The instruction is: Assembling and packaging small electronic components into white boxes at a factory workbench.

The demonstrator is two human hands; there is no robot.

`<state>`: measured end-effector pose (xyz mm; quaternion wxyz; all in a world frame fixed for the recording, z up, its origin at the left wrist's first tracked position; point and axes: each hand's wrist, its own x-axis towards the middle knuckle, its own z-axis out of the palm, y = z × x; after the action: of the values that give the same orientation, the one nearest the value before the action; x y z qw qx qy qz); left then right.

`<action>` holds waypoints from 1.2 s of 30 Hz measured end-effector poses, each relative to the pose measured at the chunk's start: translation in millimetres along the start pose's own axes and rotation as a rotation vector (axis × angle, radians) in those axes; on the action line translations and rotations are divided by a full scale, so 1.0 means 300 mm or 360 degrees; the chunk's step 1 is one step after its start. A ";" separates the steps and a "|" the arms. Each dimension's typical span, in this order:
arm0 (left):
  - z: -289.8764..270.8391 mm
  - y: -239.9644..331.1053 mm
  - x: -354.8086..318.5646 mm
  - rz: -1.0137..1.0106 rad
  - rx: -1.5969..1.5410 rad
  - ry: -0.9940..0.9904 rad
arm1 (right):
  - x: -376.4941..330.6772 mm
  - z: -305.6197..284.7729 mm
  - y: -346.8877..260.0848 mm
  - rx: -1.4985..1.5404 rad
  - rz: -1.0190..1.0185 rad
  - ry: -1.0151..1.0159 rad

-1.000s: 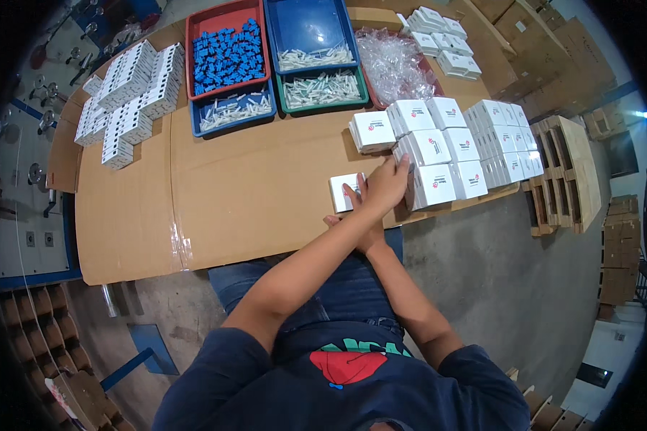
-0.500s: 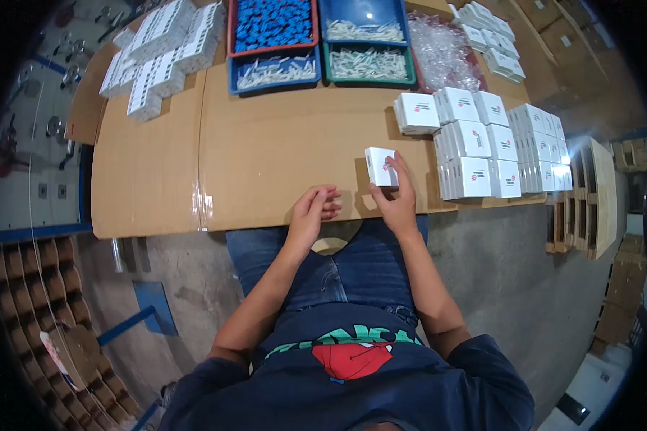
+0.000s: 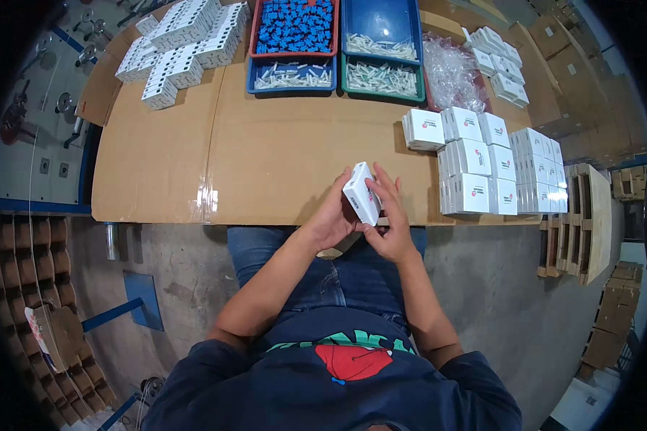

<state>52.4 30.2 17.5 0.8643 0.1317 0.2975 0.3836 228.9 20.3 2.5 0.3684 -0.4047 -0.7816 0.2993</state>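
A small white cardboard box (image 3: 361, 192) is held tilted between both my hands, above the table's near edge. My left hand (image 3: 332, 221) supports its left side and lower end, the thumb up along the edge. My right hand (image 3: 391, 224) grips the right side, with fingers over the printed face and the thumb at the bottom. To the right, rows of similar white boxes (image 3: 471, 158) stand stacked on the cardboard-covered table (image 3: 280, 151). Part of the held box is hidden behind my fingers.
At the far side sit a red tray (image 3: 336, 50) of blue pieces, blue trays (image 3: 251, 85) and a green tray (image 3: 346, 90) with white sticks. Clear plastic bags (image 3: 453, 72) lie beside them. White boxes (image 3: 187, 36) are piled far left. Wooden pallets (image 3: 589, 223) stand on the right.
The box has come up off the table in my right hand, toward me and left. My left hand has moved right and now holds it too. The view has shifted slightly.
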 end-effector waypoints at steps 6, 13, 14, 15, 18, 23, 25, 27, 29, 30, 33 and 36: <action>0.021 -0.001 -0.036 0.0264 0.0275 0.0185 | 0.062 0.008 -0.055 0.0440 0.0025 0.0171; 0.033 -0.041 -0.029 0.0282 0.0027 0.0143 | 0.087 0.033 -0.062 0.0497 0.0210 0.0155; 0.046 -0.054 -0.030 0.0478 0.0174 0.0257 | 0.089 0.034 -0.054 0.0444 0.0164 0.0221; 0.052 -0.064 -0.031 0.0672 0.0323 0.0370 | 0.091 0.033 -0.046 0.0390 0.0119 0.0287; 0.008 -0.070 0.002 0.0868 0.0559 0.0279 | 0.108 0.010 -0.047 0.0527 0.0356 0.0151; -0.007 -0.002 -0.022 0.0401 0.0037 0.0463 | 0.097 -0.044 -0.057 0.0429 0.0256 -0.0096; -0.026 0.016 -0.038 0.0253 -0.0052 0.0337 | 0.094 -0.047 -0.070 0.0286 0.0129 -0.0159; -0.069 0.016 -0.029 0.0044 -0.0206 0.0137 | 0.087 -0.041 -0.066 0.0479 0.0122 -0.0326; -0.072 0.023 -0.032 0.0006 -0.0238 0.0128 | 0.096 -0.048 -0.076 0.0447 0.0058 -0.0328; -0.065 0.029 -0.037 -0.0033 -0.0271 0.0120 | 0.101 -0.053 -0.082 0.0414 -0.0003 -0.0331; -0.075 0.047 -0.045 0.0045 -0.0377 -0.0094 | 0.113 -0.071 -0.091 0.0047 -0.0121 -0.0303; -0.053 0.039 -0.049 0.0120 -0.0421 -0.0139 | 0.112 -0.049 -0.082 0.0123 -0.0101 0.0051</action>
<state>28.0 27.3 16.3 0.8711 0.0442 0.2013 0.4457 217.4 39.3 40.6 0.4055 -0.3700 -0.7759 0.3110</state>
